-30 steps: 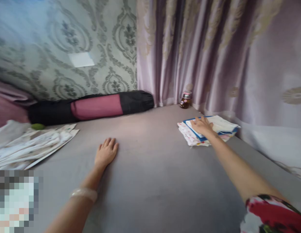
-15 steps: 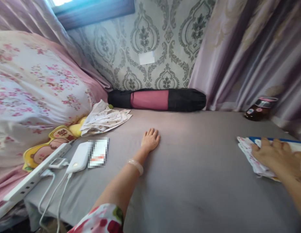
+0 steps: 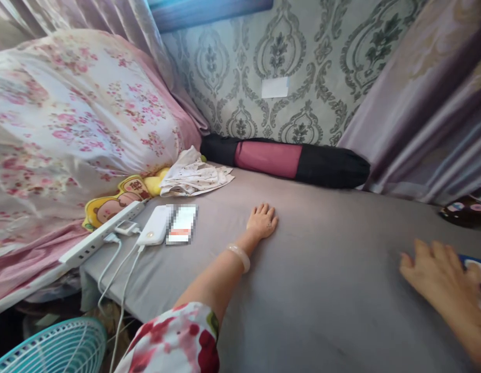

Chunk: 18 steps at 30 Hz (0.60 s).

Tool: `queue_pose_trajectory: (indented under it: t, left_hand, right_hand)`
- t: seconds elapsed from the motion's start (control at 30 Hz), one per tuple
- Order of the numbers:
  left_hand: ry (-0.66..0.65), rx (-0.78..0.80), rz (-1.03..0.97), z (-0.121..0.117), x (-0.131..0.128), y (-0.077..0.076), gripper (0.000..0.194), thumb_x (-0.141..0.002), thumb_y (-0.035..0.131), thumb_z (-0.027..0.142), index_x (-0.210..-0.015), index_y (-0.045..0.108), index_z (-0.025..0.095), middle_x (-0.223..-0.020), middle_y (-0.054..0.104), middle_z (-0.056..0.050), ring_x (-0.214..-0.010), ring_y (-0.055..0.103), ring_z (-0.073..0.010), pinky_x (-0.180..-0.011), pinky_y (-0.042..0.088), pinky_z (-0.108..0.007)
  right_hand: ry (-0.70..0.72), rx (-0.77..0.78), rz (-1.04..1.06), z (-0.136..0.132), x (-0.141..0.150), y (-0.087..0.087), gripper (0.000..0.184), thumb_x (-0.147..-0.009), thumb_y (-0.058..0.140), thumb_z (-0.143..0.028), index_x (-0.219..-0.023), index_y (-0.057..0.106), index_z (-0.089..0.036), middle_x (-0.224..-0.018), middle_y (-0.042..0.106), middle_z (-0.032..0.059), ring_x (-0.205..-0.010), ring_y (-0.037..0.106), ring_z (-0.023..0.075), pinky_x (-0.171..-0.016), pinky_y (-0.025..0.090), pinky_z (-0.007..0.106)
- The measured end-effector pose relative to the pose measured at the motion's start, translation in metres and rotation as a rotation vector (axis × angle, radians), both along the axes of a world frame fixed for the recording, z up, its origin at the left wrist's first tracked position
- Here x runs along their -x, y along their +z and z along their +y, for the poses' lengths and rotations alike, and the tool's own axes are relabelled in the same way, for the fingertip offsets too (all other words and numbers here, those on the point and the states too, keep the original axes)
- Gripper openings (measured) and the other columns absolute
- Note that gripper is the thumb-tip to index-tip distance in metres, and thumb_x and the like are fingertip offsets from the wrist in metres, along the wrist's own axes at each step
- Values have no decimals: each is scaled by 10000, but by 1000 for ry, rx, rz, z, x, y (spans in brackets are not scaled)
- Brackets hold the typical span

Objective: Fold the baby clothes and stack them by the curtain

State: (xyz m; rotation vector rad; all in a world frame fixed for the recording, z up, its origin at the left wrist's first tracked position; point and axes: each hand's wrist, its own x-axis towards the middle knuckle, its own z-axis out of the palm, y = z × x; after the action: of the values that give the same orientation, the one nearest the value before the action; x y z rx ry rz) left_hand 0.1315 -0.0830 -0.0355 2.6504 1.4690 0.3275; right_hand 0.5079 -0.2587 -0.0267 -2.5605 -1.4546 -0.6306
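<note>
Parted and stretched forward, with thumb well out to the side: so at the right hand (image 3: 443, 275), blurred, with no grip in sight and no telling whether pressed down or lifted. Just to the right of those fingers, partly hidden behind the little finger: a blue-edged white cloth (image 3: 475, 259), cut off by the view's right edge and so impossible to judge for long axis or contact. Far nearer to the right hand than to the left hand (image 3: 262, 220), laid palm-down on the gray sheet (image 3: 321, 300) with fingers slightly apart and grasping nothing. Between left hand and cloth: a stretch of sheet, then the right hand itself, in the way from that side. Beyond the right fingertips, near the view's edge and apart from the hand: a dark jar (image 3: 466, 211). Ahead of the left hand, lengthwise along the patterned wall (image 3: 321, 103): a black-and-pink rolled bag (image 3: 269, 159). Toward the left: a rumpled spotted cloth (image 3: 195, 177), a white power bank (image 3: 155, 227) beside a pixelated rectangle (image 3: 181, 224), a slanting power strip (image 3: 102, 231), and a yellow cushion (image 3: 96, 211) against a floral cover (image 3: 88, 114). Lowest, at bottom left: a teal fan (image 3: 56, 343).
</note>
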Motion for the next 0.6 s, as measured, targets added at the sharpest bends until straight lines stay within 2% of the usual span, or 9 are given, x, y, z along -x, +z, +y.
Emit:
queue_pose_trajectory:
  t: [0.13, 0.23, 0.33, 0.47, 0.6]
  left_hand:
    - [0, 7, 3, 0, 1, 0, 543, -980, 211, 444, -1405, 405, 168, -1514, 357, -126, -1414, 271, -270, -1142, 227, -466]
    - [-7, -1, 6, 1, 2, -1, 546, -980, 199, 444, -1405, 402, 168, -1512, 357, -129, -1412, 271, -268, -1140, 228, -466]
    - [-9, -12, 5, 2, 2, -1, 548, -980, 194, 444, -1406, 400, 167, -1514, 355, -127, -1411, 270, -269, -1136, 230, -465]
    - [-7, -12, 22, 2, 2, -1, 544, -981, 196, 437, -1409, 399, 170, -1514, 354, -128, -1408, 269, -268, -1129, 236, -468]
    - [-29, -37, 20, 2, 4, -1, 529, -981, 225, 430, -1396, 419, 167, -1494, 386, -136, -1388, 306, -275, -1121, 254, -471]
  right_hand:
    - [194, 106, 119, 33, 81, -12, 604, -873, 271, -422, -1340, 493, -111, -1322, 524, 223, -1230, 479, 347, -947, 392, 512]
    - [262, 159, 240, 54, 128, -18, 606, -897, 238, -419, -1328, 496, -79, -1359, 510, 212, -1257, 470, 326, -967, 415, 485]
    - [371, 197, 252, 67, 170, -18, 585, -924, 232, -405, -1327, 506, -81, -1403, 479, 199, -1281, 454, 315, -1016, 382, 497]
    - [451, 247, 236, 71, 221, -17, 568, -946, 251, -409, -1362, 495, -109, -1456, 433, 173, -1343, 384, 304, -1077, 315, 496]
    - [462, 234, 191, 67, 249, -22, 570, -963, 211, -396, -1405, 461, -137, -1503, 372, 160, -1385, 318, 310, -1097, 258, 536]
